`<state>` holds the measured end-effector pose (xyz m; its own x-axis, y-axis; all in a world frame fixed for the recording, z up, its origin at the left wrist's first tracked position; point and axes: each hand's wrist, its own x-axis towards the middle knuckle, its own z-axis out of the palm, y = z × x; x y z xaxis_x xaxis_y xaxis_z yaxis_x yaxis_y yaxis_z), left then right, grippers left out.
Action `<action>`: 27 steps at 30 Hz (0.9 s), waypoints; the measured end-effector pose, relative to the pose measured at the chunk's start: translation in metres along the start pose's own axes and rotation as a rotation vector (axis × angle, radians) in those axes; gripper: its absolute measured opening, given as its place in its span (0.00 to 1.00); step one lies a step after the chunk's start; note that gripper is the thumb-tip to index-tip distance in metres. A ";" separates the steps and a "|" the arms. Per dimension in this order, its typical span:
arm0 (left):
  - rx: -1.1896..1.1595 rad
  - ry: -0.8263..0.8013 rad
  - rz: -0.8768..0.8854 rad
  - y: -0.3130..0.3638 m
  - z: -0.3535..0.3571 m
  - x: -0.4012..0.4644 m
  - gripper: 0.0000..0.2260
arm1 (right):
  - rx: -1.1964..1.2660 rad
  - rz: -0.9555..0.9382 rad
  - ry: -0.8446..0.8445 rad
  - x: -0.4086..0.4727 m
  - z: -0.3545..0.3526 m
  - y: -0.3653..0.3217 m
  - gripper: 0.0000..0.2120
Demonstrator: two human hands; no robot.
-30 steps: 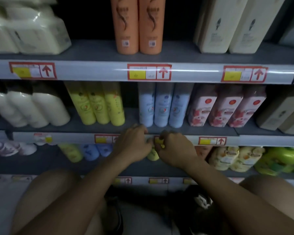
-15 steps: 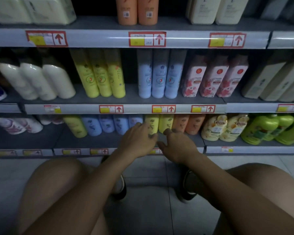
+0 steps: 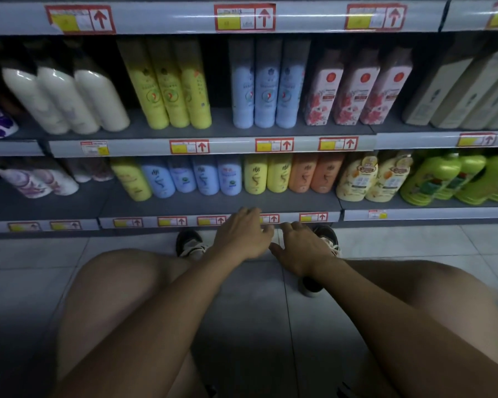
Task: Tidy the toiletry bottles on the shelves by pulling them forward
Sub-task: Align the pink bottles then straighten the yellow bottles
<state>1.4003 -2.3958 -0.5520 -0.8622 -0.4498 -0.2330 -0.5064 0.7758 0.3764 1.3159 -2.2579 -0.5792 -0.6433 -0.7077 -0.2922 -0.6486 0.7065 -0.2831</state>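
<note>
Reaching toward the bottom shelf (image 3: 219,203), left hand (image 3: 242,235) and right hand (image 3: 301,248) hover at its front edge, fingers loosely spread and holding nothing. Yellow bottles (image 3: 266,173) stand set back; next, grip and draw them forward.

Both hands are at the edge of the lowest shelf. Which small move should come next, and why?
Probably reach both open hands, left hand and right hand, in to the yellow bottles and pull them forward: they stand well back from the shelf edge, and neither hand holds anything.
</note>
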 end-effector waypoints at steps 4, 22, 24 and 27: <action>0.018 -0.018 0.003 -0.001 0.007 -0.005 0.25 | -0.012 0.028 -0.009 -0.009 0.000 0.002 0.30; 0.017 0.078 0.015 -0.005 -0.036 -0.041 0.26 | -0.018 -0.021 0.109 -0.024 -0.043 -0.025 0.30; 0.003 0.091 0.015 -0.008 -0.031 -0.038 0.24 | -0.008 0.000 0.128 -0.024 -0.038 -0.016 0.29; -0.010 0.069 -0.018 -0.014 -0.020 -0.031 0.19 | 0.001 0.044 0.105 -0.017 -0.031 -0.005 0.28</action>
<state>1.4335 -2.4010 -0.5324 -0.8518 -0.4928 -0.1777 -0.5212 0.7631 0.3822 1.3178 -2.2495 -0.5442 -0.7105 -0.6725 -0.2073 -0.6180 0.7372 -0.2731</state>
